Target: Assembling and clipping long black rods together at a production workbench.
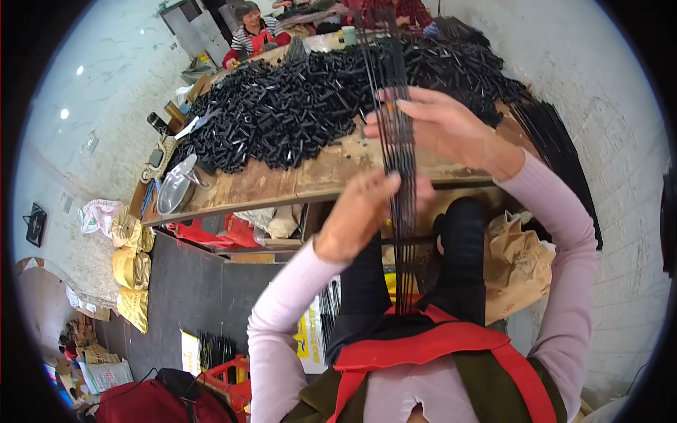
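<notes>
A bundle of long, thin black rods (404, 233) stands almost upright in front of me, its lower ends at my lap against the red apron. Motion smears the upper part of it. My left hand (363, 208) is closed round the bundle at mid-height, thumb in front. Higher up, my right hand (448, 130) holds the same rods between its thumb and longer, straighter fingers, which pass behind them. Beyond both hands, a wide heap of short black tubes (282, 106) covers much of the wooden table (310, 180).
More long black rods (550, 141) lie along the table's right end. A clear plastic scoop-like container (176, 187) sits at the left corner. Across the heap, a person in a striped top (257, 39) sits, with another beside. Brown paper sacking (518, 261) stands by my right leg.
</notes>
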The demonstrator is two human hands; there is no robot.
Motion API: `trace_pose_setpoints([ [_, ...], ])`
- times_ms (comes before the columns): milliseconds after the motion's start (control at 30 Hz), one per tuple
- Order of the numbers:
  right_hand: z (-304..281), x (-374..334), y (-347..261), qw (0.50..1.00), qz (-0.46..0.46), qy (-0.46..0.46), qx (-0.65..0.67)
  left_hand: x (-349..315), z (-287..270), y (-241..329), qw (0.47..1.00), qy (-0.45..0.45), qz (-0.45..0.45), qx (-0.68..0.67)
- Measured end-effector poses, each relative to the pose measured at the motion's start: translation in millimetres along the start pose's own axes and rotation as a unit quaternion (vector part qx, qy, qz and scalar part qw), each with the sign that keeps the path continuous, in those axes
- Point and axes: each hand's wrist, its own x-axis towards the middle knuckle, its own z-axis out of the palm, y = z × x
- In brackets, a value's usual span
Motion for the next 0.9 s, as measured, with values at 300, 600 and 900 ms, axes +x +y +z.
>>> trace_pose_setpoints([
  [300,6.5,-18.1,-5.1,0.996,0.013,0.006,-0.087,-6.3,11.8,-8.8,0.999,-0.024,0.016,0.020],
  [600,-0.4,-40.3,10.7,0.920,0.098,0.044,-0.377,9.9,10.9,-10.2,0.996,0.044,0.073,0.036],
  [900,-91.4,-102.8,-65.6,0.967,0.187,0.130,-0.113,-2.7,4.7,14.6,0.996,0.001,-0.002,0.092],
])
